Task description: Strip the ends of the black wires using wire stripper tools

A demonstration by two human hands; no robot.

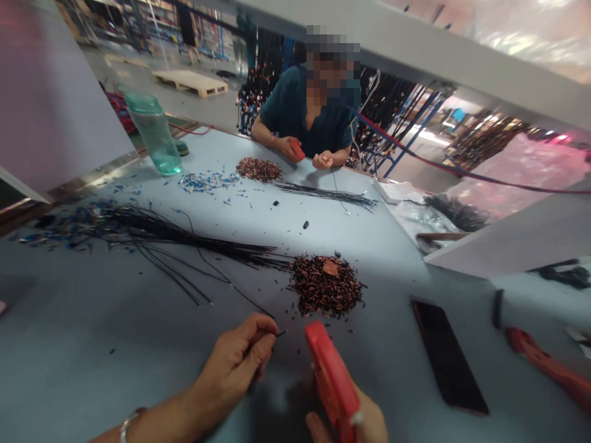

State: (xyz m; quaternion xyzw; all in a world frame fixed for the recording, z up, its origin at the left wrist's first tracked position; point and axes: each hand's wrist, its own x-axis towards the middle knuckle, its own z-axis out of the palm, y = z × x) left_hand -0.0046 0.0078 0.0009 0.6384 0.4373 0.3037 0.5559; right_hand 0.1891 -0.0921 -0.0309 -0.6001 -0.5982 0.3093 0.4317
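Note:
My left hand (pixel 237 363) is closed in a pinch on a thin black wire (pixel 258 307) whose end pokes out toward the right. My right hand (pixel 357 424), low at the frame edge, grips a red wire stripper tool (pixel 330 375) that points up toward the wire end. Just beyond the tool lies a pile of stripped copper and black bits (pixel 325 286). A bundle of long black wires (pixel 184 237) stretches left from that pile.
A black phone (pixel 447 357) lies flat to the right, with another red tool (pixel 549 369) beyond it. Across the blue table (pixel 92 344) a person sits with a red tool, a second pile (pixel 258 169) and wires. A green bottle (pixel 154 132) stands far left.

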